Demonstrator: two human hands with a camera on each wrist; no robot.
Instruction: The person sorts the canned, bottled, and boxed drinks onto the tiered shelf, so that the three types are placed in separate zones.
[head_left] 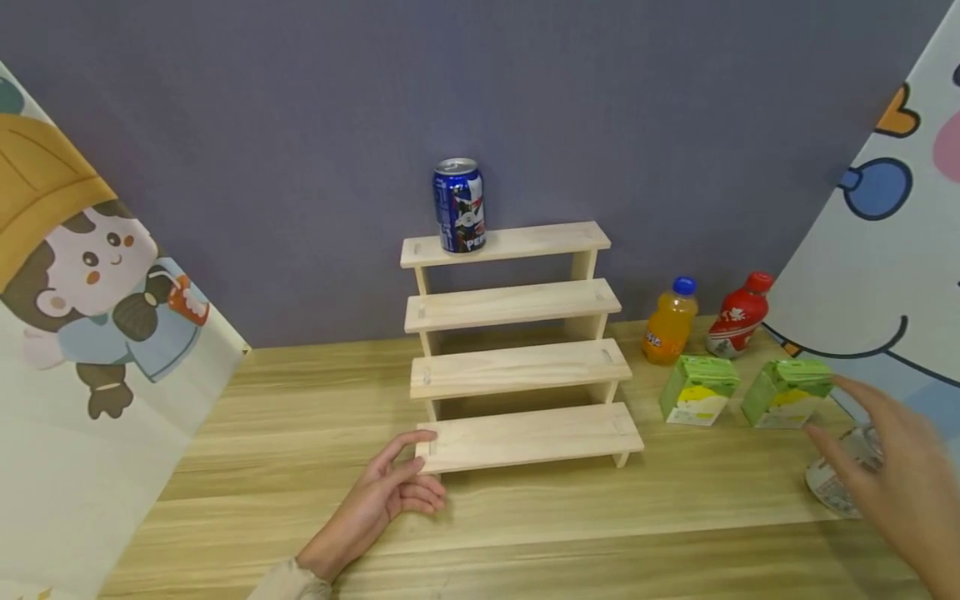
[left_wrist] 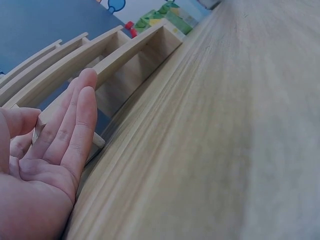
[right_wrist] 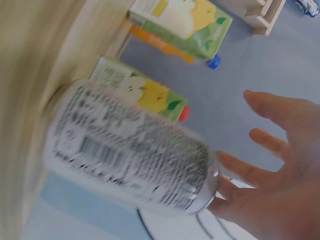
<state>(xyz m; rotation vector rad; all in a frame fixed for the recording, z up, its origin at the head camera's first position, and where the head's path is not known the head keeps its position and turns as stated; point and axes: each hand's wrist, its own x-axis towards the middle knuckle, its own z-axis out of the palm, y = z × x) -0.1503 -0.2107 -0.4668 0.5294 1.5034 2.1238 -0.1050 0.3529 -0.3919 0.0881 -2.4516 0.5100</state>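
My left hand (head_left: pixel 367 508) pinches the left end of the lowest step on a four-tier wooden display stand (head_left: pixel 521 367). In the left wrist view, the thumb and a finger meet at the board's corner while other fingers stretch alongside. At the right, my right hand (head_left: pixel 900 475), slightly blurred, is spread beside a silver-white drink can (right_wrist: pixel 130 150) with printed text and a barcode. The right wrist view shows its fingers near the can's top end; whether they touch it I cannot tell. A blue Pepsi can (head_left: pixel 460 208) stands upright on the top step, toward the left.
Right of the stand are two green juice cartons (head_left: pixel 697 392), an orange Fanta bottle (head_left: pixel 667 325) with a blue cap, and a red bottle (head_left: pixel 738 321). A grey wall (head_left: pixel 300 167) rises behind the wood-grain table (head_left: pixel 225 500). Cartoon-printed panels (head_left: pixel 150 333) flank both sides.
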